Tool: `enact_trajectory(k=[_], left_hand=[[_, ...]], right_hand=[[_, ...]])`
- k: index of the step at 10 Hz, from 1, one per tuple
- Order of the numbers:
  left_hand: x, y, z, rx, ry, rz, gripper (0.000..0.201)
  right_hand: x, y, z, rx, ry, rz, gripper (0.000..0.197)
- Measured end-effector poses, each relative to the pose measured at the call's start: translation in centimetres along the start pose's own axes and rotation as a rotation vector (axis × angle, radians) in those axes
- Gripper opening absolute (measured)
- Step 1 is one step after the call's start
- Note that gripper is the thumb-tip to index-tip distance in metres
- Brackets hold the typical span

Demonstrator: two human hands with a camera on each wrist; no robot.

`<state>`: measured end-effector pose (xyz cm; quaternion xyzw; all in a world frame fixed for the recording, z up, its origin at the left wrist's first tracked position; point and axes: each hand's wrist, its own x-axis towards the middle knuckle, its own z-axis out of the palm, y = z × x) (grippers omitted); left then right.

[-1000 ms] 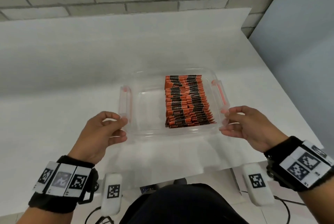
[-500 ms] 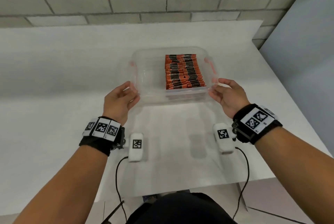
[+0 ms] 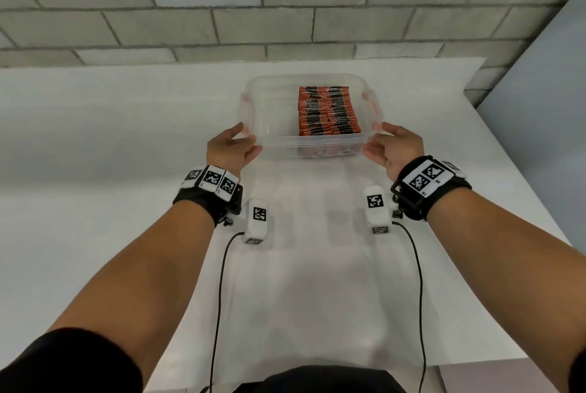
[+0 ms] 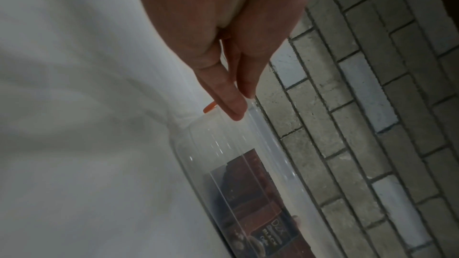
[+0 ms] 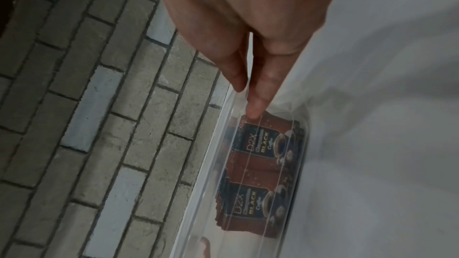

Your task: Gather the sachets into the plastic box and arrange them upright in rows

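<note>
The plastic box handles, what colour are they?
Orange handles on the clear plastic box; the head view shows them best.

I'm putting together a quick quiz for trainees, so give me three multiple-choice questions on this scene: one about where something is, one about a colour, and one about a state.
1. Where in the plastic box do the sachets stand?
A. in its right half
B. in its left half
C. spread over the whole floor

2. What colour are the handles of the box?
A. blue
B. orange-red
C. green

3. How do the left hand and the right hand meet the box?
A. both rest flat on the table, away from it
B. one reaches in among the sachets
C. each touches a near corner with straight fingers

Answers:
1. A, the packed rows fill the right half and the left half shows bare plastic.
2. B, both side handles look orange-red in the head view.
3. C, the wrist views show straight fingertips against the clear wall.
</note>
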<state>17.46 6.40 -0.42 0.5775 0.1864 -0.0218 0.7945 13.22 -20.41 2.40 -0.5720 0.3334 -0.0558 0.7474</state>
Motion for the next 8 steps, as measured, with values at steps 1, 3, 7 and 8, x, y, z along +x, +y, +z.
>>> enact_trajectory(k=[1, 3, 7, 8], left_hand=[[1.3, 0.3, 0.6, 0.020, -0.002, -0.026, 0.044], [3.1, 0.6, 1.5, 0.043, 0.000, -0.027, 0.045], [3.3, 1.0, 1.9, 0.103, -0.013, -0.038, 0.041], [2.8, 1.4, 1.7, 0.073, 0.003, -0.067, 0.046]], right_hand=[[1.2, -0.6, 0.8, -0.023, 0.027, 0.002, 0.044], [3.1, -0.9, 1.6, -0.049, 0.049, -0.002, 0.044], [3.6, -1.2, 2.2, -0.074, 0.057, -0.009, 0.045], [3.1, -0.8, 1.5, -0.089, 0.052, 0.010, 0.049]])
